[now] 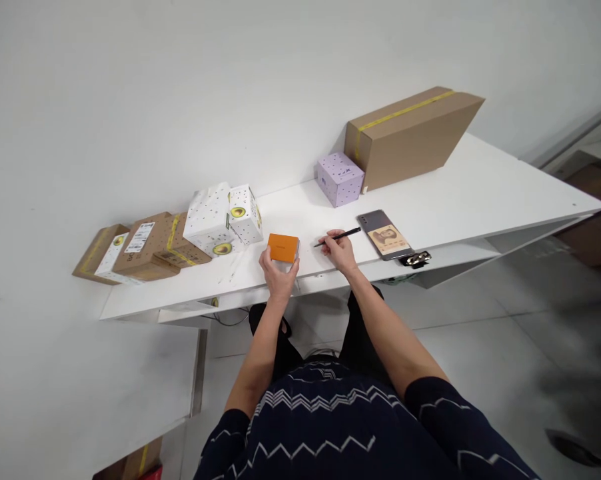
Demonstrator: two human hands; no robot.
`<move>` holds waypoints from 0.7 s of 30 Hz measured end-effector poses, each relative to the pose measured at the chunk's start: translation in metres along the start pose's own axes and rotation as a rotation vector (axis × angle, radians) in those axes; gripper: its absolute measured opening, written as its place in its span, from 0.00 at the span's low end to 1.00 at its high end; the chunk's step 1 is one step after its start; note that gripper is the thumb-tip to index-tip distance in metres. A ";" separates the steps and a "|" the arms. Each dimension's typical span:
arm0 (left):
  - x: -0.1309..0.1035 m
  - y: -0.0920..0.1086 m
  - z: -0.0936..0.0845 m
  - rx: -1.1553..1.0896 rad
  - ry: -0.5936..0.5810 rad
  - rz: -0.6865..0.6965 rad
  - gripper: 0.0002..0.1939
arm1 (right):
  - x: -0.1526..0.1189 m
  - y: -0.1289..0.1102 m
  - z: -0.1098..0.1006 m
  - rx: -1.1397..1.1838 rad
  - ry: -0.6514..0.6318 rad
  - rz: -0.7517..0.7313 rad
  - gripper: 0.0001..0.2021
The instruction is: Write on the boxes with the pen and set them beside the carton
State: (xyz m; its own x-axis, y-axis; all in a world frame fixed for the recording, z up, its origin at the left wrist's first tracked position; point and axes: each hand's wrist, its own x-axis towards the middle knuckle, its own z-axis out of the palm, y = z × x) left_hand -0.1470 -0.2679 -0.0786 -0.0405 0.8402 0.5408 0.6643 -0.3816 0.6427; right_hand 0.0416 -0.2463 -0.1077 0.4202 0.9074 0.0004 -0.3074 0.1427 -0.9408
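Note:
My left hand grips a small orange box by its sides near the front of the white table. Print on the box's top face is too small to read. Just to the right, my right hand is closed round a black pen, whose tip points left, towards the box. Beyond that hand lies a smartphone with a picture of a face on it. A metal clip sits at the table edge by the phone's lower end.
Along the wall at left stand several cardboard boxes and white avocado-print boxes. A lilac box touches a large brown carton at the back right. Under the tabletop runs a shelf.

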 end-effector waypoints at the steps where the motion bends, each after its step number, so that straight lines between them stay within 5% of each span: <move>1: -0.002 0.000 0.001 0.004 -0.001 -0.003 0.47 | 0.001 0.001 0.000 0.006 -0.005 0.009 0.19; 12: -0.042 -0.012 -0.009 0.234 -0.135 -0.178 0.61 | -0.003 0.004 -0.002 -0.100 0.050 -0.019 0.22; 21: -0.030 -0.001 -0.021 0.133 -0.135 -0.214 0.60 | -0.008 0.000 0.000 -0.128 -0.023 -0.092 0.22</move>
State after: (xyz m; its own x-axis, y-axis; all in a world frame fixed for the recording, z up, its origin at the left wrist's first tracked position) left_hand -0.1628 -0.3012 -0.0844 -0.0964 0.9434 0.3173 0.7439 -0.1435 0.6527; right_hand 0.0377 -0.2536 -0.1075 0.4218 0.9018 0.0945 -0.1571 0.1754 -0.9719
